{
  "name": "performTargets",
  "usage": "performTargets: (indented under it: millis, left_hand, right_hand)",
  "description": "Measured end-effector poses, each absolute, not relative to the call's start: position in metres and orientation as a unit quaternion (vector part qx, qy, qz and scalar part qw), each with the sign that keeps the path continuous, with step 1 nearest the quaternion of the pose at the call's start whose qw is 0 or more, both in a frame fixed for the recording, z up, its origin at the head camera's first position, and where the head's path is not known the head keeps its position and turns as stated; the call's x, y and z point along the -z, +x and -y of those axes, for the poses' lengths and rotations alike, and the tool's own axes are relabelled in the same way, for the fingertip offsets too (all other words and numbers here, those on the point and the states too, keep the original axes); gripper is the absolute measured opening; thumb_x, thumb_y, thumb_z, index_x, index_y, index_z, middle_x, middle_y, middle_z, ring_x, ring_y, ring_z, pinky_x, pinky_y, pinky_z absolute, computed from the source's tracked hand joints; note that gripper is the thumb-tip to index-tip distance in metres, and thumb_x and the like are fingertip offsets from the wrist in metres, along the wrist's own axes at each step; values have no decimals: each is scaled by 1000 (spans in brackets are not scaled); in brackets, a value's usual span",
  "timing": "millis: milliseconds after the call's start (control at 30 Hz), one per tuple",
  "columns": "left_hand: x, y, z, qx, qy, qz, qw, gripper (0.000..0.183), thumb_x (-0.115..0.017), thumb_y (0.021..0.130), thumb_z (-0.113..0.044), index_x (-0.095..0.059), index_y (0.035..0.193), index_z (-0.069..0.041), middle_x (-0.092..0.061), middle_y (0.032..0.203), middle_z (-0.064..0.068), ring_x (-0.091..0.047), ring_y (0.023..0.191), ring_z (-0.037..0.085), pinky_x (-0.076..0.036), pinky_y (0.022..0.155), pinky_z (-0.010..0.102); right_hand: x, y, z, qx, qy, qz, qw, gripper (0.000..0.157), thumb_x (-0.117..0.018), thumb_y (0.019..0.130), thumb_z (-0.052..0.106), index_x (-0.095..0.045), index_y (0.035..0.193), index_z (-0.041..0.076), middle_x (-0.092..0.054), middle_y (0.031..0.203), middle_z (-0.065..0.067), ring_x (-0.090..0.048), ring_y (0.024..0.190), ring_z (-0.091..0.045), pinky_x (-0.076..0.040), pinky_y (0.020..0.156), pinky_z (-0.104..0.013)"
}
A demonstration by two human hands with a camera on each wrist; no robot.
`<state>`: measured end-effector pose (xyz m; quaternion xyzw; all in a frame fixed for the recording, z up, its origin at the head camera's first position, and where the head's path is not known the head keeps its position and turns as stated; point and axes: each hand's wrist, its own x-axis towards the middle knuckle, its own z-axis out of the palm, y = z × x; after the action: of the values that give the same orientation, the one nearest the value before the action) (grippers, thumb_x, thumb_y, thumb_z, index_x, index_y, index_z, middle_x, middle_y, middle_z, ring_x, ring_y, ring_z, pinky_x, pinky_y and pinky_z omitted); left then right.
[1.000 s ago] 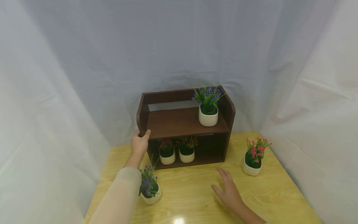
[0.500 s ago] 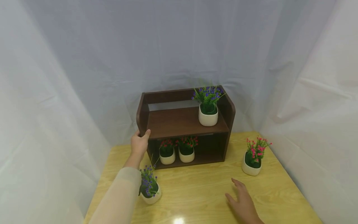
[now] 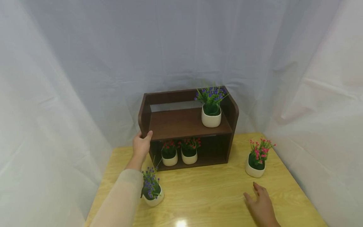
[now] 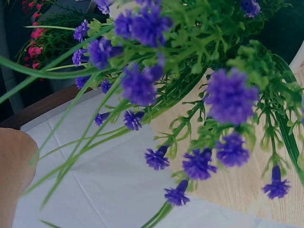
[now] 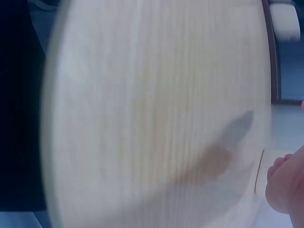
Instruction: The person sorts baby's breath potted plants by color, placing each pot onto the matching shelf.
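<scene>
Shelf (image 3: pixel 175 124) in left hand (image 3: pixel 141 146), apart from right hand (image 3: pixel 262 203)

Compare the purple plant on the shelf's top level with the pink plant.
Color: the purple plant has violet blooms; the pink plant has bright pink ones.
Place: the purple plant stands on the shelf; the pink plant stands on the table, nearer the right hand.
Shared: white pots, green foliage.

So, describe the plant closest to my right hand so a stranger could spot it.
Find the dark brown shelf on the wooden table. Right of it, beyond the right hand, stands a pink-flowered plant in a white pot. The only other plant standing directly on the table has purple flowers.
</scene>
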<state>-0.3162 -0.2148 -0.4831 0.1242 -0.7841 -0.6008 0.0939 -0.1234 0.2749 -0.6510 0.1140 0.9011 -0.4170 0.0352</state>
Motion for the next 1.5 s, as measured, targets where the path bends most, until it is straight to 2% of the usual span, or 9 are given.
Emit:
performTargets:
  millis: [167, 400, 867, 1133, 1267, 1500]
  left_hand:
    - [483, -316, 215, 598, 129, 786, 90, 61, -64, 109, -41, -51, 161, -11, -53, 166, 19, -46, 158, 40, -37, 134, 51]
    - [482, -317, 215, 595, 133, 788, 88, 63, -64, 109, -42, -50, 162, -11, -52, 166, 19, -45, 158, 40, -37, 134, 51]
    - [485, -317, 213, 597, 134, 785, 100, 61, -66, 108, -39, -53, 159, -8, -55, 163, 21, -49, 155, 41, -38, 133, 51]
    - [483, -317, 213, 597, 134, 784, 101, 59, -67, 108, -40, -56, 156, -8, -57, 160, 21, -50, 154, 41, -39, 133, 52]
    - [484, -318, 213, 601, 132, 781, 106, 58, -68, 107, -39, -57, 154, -7, -58, 159, 22, -50, 153, 42, -39, 133, 52]
    - [485, -318, 214, 601, 131, 781, 108, 56, -67, 107, -39, -59, 152, -7, -60, 157, 22, -53, 151, 41, -40, 132, 52]
  right_hand:
    - [651, -131, -290, 421, 130, -898, 23, 90, -66, 107, 46, -25, 166, -10, -38, 160, -35, -41, 148, -60, -41, 122, -73]
    - [648, -141, -303, 426, 146, -893, 9, 92, -66, 108, 45, -23, 165, -13, -32, 163, -39, -36, 151, -60, -33, 127, -73]
    - [642, -178, -319, 427, 163, -888, -51, 101, -75, 103, 37, -17, 161, -22, -29, 157, -49, -36, 145, -64, -34, 126, -73]
    - [641, -196, -325, 422, 156, -892, -43, 111, -75, 101, 47, -12, 164, -20, -25, 161, -49, -30, 150, -63, -30, 128, -73]
    - [640, -205, -327, 431, 155, -888, -44, 114, -78, 99, 45, -11, 164, -19, -23, 162, -49, -29, 151, -63, -29, 128, -74]
    - [640, -217, -324, 432, 161, -884, -69, 107, -82, 97, 35, -19, 161, -22, -29, 157, -49, -35, 146, -63, -32, 126, -75]
